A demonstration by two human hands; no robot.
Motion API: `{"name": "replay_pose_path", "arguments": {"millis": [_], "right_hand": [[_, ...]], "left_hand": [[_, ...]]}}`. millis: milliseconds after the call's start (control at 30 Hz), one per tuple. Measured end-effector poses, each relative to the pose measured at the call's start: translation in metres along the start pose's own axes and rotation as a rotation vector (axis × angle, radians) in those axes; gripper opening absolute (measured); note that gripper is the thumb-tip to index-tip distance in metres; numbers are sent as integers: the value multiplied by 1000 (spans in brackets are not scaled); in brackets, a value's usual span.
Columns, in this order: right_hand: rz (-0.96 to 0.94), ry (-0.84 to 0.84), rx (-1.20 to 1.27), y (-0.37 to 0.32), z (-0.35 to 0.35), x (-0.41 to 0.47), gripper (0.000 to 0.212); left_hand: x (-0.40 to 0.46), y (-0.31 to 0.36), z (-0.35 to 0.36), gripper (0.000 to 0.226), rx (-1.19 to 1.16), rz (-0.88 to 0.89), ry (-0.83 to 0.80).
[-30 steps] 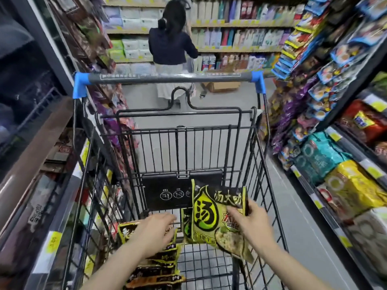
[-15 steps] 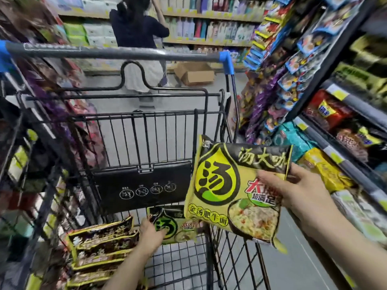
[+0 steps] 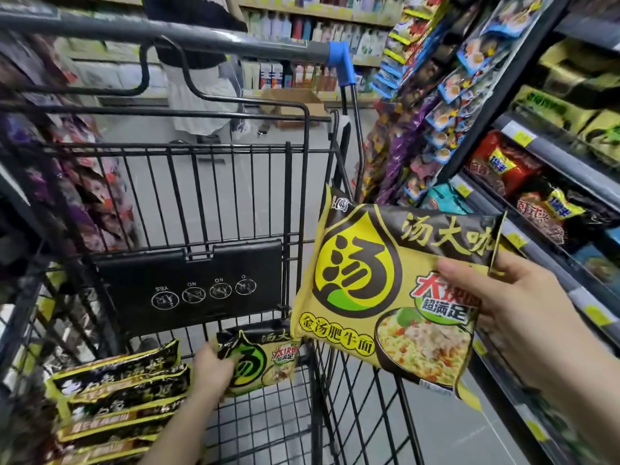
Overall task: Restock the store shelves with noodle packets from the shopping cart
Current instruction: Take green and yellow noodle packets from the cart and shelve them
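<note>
The right hand's fingers (image 3: 466,273) were curled over the right edge of a yellow-and-black noodle packet (image 3: 385,297), thumb on its printed front, so the right hand (image 3: 523,317) gripped it firmly. That packet was held up, front facing the camera, just outside the right wall of the shopping cart (image 3: 339,380) and beside the store shelves (image 3: 543,250) on the right. Down inside the cart, the left hand (image 3: 214,370) reached forward, its fingers wrapped onto the left edge of a second noodle packet (image 3: 265,360) of the same design, which stood tilted near the cart's folded black child-seat flap (image 3: 188,280). Left of that hand, a stack of noodle packets (image 3: 117,397) lay in the cart, their edges toward the camera. The right-hand shelves held red, teal and yellow packaged goods behind yellow price tags. Beyond the cart's grey handle with a blue end cap (image 3: 340,62), another person (image 3: 198,68) stood at the end of the aisle before shelves of bottles, and a cardboard box (image 3: 292,105) sat on the floor.
</note>
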State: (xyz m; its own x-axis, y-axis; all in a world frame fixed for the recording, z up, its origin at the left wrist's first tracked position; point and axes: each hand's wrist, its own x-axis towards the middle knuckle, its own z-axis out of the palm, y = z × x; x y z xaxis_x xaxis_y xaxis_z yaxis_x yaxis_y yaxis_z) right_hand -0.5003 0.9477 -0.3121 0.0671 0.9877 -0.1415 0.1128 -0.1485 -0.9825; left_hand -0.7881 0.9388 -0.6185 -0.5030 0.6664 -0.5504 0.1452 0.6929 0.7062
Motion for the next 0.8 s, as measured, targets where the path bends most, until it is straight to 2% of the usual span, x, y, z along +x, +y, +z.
{"name": "replay_pose_path", "arguments": {"millis": [100, 167, 233, 367, 500, 633, 733, 800], "right_hand": [[-16, -14, -30, 2, 0, -1, 47], [-8, 0, -37, 0, -2, -1, 39], [1, 2, -30, -6, -1, -2, 26], [32, -11, -55, -24, -3, -7, 21], [85, -32, -78, -52, -7, -11, 24], [107, -84, -64, -87, -11, -21, 22], [93, -105, -25, -117, -17, -34, 17], [88, -142, -8, -139, -22, -45, 16]], "left_hand": [[-13, 5, -2, 25, 42, 77, -24], [-21, 7, -3, 12, 37, 137, -39], [-31, 11, -6, 13, 23, 180, -68], [-54, 28, -25, 22, 51, 249, -68], [-86, 68, -68, 6, 45, 272, -64], [-131, 121, -125, 7, -72, 335, -113], [-180, 160, -172, 6, -221, 320, -125], [-218, 181, -203, 16, -305, 344, -107]]}}
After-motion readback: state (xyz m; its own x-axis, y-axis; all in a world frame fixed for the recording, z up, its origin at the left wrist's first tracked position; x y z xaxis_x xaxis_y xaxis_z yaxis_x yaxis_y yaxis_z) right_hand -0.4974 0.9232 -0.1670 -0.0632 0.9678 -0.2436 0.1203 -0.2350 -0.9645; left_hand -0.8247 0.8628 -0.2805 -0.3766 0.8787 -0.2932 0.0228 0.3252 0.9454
